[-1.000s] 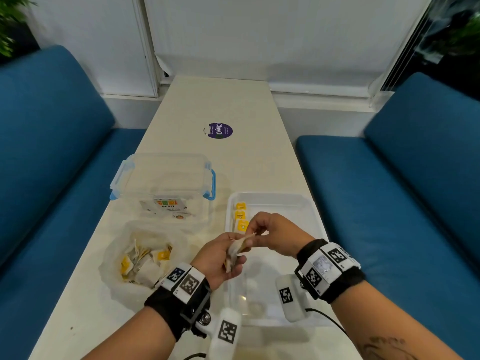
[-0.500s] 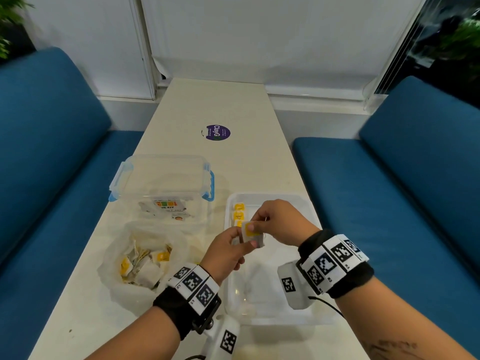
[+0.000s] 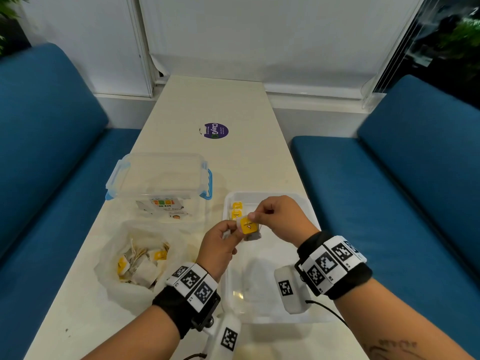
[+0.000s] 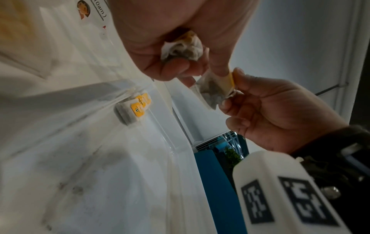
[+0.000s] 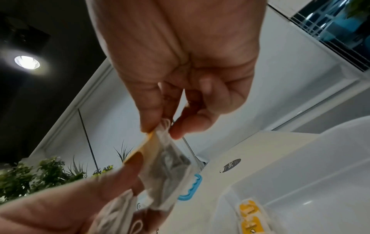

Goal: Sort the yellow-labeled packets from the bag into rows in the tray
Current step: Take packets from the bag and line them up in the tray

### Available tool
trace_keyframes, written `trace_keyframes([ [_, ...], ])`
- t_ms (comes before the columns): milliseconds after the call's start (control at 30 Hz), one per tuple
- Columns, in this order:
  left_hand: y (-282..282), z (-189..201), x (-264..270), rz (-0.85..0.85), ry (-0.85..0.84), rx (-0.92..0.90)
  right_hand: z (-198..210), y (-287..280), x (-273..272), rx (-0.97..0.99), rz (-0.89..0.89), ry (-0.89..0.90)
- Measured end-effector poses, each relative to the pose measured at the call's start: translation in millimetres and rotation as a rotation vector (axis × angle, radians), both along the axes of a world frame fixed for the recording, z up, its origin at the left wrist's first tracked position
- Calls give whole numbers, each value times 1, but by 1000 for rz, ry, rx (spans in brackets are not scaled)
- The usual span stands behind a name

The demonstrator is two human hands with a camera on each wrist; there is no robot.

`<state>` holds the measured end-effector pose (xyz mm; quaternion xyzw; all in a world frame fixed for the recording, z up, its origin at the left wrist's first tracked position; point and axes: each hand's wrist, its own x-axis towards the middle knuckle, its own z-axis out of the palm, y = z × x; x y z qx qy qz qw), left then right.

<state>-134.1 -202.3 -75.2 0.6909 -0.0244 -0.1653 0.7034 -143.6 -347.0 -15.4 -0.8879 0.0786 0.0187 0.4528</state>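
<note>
A yellow-labeled packet (image 3: 248, 226) hangs above the far left part of the clear tray (image 3: 259, 287), label up. My left hand (image 3: 235, 228) pinches its left edge and my right hand (image 3: 253, 216) pinches its top. In the left wrist view my left hand (image 4: 210, 69) also holds a second, crumpled packet (image 4: 182, 47) in its palm. The right wrist view shows the pinched packet (image 5: 166, 159) edge-on. Two yellow-labeled packets (image 3: 237, 209) lie in a row by the tray's far left wall. The open plastic bag (image 3: 137, 263), left of the tray, holds several more packets.
A clear lidded box with blue latches (image 3: 161, 178) stands behind the bag, papers under it. A purple round sticker (image 3: 214, 130) marks the table farther back. Blue benches (image 3: 389, 190) run along both sides of the narrow table.
Both hands moved slightly forward over the tray's far left. The packet between them turned, and its yellow label now faces up.
</note>
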Motion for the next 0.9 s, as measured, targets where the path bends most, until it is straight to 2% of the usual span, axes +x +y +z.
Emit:
trace_keyframes([
  [133,-1,3,1,5,30,-29,-2,1,3,-65,-29,-41],
  [267,0,7,2,38,11,-57,-5,2,3,103,22,-13],
  [367,1,10,4,50,-5,-27,-7,-2,4,37,53,32],
  [500,3,10,6,70,153,-1,-12,-10,8,88,-1,46],
  [600,7,6,6,100,277,-33,-21,-15,13,45,-46,77],
  [700,11,3,7,117,371,-69,-35,-18,23,-22,-114,193],
  [800,14,-1,7,155,453,-126,-52,-15,32,-163,-90,424],
  [900,20,-6,7,166,466,-120,-70,-8,41,-109,-80,599],
])
